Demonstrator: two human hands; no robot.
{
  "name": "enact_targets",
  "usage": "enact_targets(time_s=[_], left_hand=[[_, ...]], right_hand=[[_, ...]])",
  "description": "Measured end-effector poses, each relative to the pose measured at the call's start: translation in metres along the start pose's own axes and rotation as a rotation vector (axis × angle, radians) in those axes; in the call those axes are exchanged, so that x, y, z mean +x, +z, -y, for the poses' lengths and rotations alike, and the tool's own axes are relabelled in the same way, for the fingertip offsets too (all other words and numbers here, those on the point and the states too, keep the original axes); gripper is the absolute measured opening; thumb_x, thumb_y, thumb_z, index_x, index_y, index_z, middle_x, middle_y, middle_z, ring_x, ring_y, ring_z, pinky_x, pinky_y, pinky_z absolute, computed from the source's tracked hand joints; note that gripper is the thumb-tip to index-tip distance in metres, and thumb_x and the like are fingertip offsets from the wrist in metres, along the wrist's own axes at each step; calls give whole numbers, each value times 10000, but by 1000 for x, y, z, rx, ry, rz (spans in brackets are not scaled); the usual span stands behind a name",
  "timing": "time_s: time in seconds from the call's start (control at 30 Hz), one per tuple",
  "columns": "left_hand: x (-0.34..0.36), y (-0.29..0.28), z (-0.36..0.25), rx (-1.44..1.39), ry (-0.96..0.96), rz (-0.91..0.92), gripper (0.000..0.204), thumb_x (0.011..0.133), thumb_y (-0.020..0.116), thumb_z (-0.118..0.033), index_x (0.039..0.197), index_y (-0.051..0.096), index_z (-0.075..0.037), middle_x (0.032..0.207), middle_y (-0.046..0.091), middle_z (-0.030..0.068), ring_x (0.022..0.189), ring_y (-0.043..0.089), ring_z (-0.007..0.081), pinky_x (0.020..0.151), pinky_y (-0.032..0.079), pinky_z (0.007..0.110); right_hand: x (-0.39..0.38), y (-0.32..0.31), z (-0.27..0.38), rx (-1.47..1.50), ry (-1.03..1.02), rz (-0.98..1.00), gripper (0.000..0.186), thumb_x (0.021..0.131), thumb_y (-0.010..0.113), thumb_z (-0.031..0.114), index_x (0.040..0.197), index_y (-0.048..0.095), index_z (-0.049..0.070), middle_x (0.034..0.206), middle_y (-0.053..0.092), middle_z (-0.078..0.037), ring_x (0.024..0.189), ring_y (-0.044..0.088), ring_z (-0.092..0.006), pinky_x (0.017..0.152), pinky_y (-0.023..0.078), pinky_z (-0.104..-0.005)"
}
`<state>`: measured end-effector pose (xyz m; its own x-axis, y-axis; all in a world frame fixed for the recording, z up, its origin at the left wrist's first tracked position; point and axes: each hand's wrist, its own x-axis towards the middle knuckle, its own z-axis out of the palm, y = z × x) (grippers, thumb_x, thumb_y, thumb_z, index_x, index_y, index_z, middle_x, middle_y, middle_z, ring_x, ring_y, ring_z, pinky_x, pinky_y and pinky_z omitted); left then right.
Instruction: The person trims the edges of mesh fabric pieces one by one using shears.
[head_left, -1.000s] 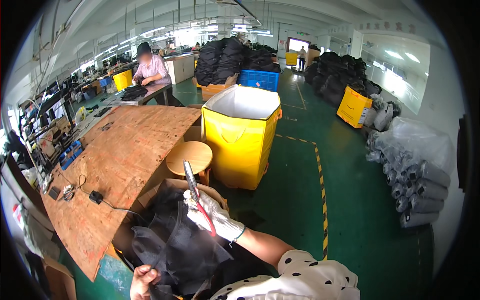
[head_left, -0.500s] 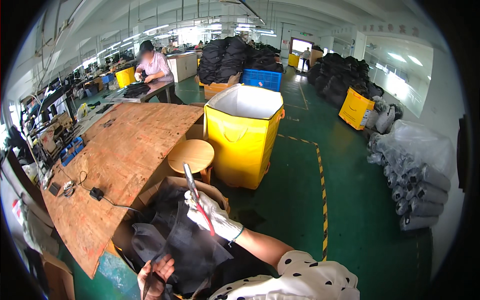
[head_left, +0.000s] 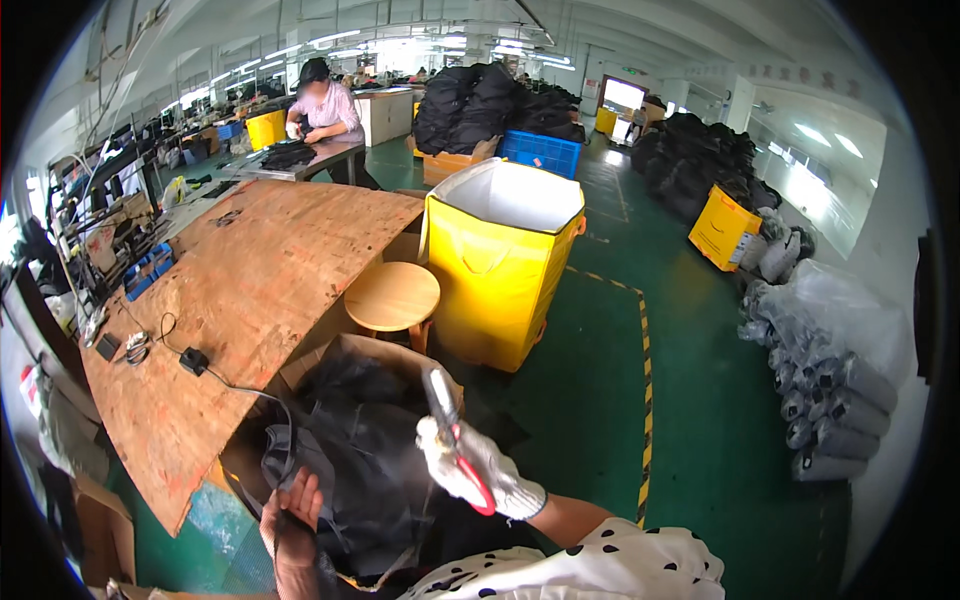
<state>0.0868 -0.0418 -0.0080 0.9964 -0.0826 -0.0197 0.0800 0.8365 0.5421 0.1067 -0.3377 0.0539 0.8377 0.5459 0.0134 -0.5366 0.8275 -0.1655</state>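
My bare left hand (head_left: pixel 295 520) is at the lower left, fingers curled around a dark strip at the edge of the black mesh fabric (head_left: pixel 370 470). That fabric fills an open cardboard box (head_left: pixel 425 366) in front of me. To its right, my right hand (head_left: pixel 480 472) wears a white knitted glove and is closed around a hand tool (head_left: pixel 440 398) with a silver metal end and red handles. The metal end points up and away; motion blur hides whether it is pliers or scissors. A thin cord (head_left: pixel 250 390) runs from the wooden board down beside my left hand.
A worn wooden board (head_left: pixel 290 270) spans the left, bearing a black adapter (head_left: pixel 193 361). Beyond the box are a round stool (head_left: pixel 392 295) and a tall yellow bin (head_left: pixel 505 270). A co-worker (head_left: pixel 328 110) works at a far table. Wrapped rolls (head_left: pixel 840 415) stack at right.
My right hand has moved right and slightly down with the tool, away from the fabric. My left hand has shifted slightly left and up, still at the fabric's edge. The view has turned a little.
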Motion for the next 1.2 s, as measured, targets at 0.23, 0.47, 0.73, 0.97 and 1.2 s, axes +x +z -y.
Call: enact_targets(time_s=[0.23,0.47,0.73,0.97,1.2], left_hand=[[4,29,5,79,-116,-95,394,853,552,-264,1093,526,49,1321,420,254,1213,440,378,1013,370,448],[-5,15,2,79,-98,84,347,813,598,-292,961,517,11,1359,349,283,1267,365,392,1080,273,445],[-12,27,-4,130,-35,138,393,822,606,-287,1024,471,22,1332,375,299,1255,383,388,1076,277,444],[-15,14,-3,327,-76,61,488,784,627,-301,1063,488,75,1322,371,321,1249,390,376,1077,271,428],[-13,19,3,502,-42,121,324,820,548,-305,978,562,-22,921,586,43,923,499,126,873,359,267]], right_hand=[[0,-1,-39,145,410,-97,191,906,506,202,804,408,75,657,411,-2,522,446,-98,437,390,-211],[-1,0,-54,-4,587,-401,287,917,531,275,1079,503,38,790,484,-31,571,474,-95,520,443,-211],[4,-4,-59,-353,699,-240,270,937,453,357,994,493,96,717,450,10,531,443,-78,454,392,-209],[8,1,-65,-225,765,-326,236,948,465,290,962,519,61,770,485,-11,541,487,-76,494,457,-175],[23,-9,-66,-209,760,-235,241,937,482,309,974,533,76,760,507,1,578,526,-74,520,490,-177]])
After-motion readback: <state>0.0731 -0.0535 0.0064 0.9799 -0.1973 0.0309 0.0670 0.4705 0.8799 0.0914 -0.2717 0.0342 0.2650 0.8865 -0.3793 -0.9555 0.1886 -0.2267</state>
